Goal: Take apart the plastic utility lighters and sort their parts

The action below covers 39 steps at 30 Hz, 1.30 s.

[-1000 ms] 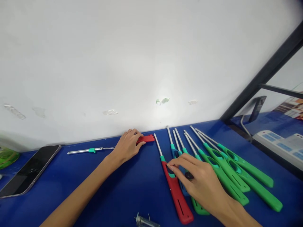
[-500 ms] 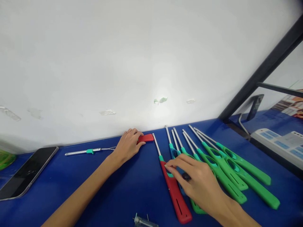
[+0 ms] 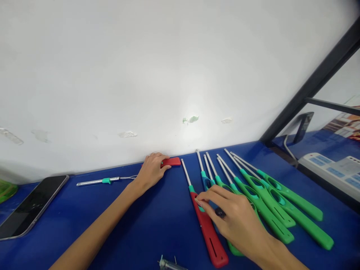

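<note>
My left hand (image 3: 151, 170) rests near the wall with its fingers curled over a small red plastic shell (image 3: 171, 162). My right hand (image 3: 232, 217), fingers bent and pressed down, lies on a row of long-nosed lighters, with its fingertips on the red lighter (image 3: 206, 225) beside a blue one (image 3: 206, 182). Several green lighters (image 3: 270, 206) lie side by side to the right, metal tubes pointing at the wall. A bare metal tube with a teal collar and loose wires (image 3: 101, 181) lies left of my left hand.
A dark phone (image 3: 29, 206) lies at the left on the blue table (image 3: 157, 221). A small metal part (image 3: 168, 263) sits at the near edge. A white wall stands behind. A black frame post (image 3: 312, 84) and a white power strip (image 3: 332, 170) are at the right.
My left hand has pushed the red shell slightly toward the wall. My right hand's fingertips have slid a little down the red lighter.
</note>
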{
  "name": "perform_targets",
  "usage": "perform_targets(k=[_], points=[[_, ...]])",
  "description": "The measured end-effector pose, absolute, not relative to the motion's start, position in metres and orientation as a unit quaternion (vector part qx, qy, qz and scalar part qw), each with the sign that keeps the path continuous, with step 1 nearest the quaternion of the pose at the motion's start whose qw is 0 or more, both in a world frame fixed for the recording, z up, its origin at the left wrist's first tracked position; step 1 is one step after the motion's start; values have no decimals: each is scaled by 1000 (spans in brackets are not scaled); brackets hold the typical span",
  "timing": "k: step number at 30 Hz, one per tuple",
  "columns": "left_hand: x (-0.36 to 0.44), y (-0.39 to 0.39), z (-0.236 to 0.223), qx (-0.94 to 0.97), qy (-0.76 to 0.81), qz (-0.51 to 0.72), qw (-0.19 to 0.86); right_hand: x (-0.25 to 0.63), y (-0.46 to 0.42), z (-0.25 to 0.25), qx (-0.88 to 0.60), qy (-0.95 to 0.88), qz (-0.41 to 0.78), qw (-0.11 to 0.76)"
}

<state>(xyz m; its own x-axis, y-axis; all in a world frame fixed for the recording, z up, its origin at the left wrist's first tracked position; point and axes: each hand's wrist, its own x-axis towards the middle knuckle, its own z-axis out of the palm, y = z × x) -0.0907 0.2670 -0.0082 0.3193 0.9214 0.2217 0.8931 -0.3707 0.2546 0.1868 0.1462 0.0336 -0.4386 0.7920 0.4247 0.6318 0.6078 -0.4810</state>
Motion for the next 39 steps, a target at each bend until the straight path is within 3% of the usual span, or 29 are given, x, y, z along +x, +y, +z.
perform_targets(k=[32,39], points=[[-88,264,-7,801,567,192,7,187,146,30,-420,-847,124,301],[-165,231,23,801,574,171,-18,191,146,25,-422,-848,118,296]])
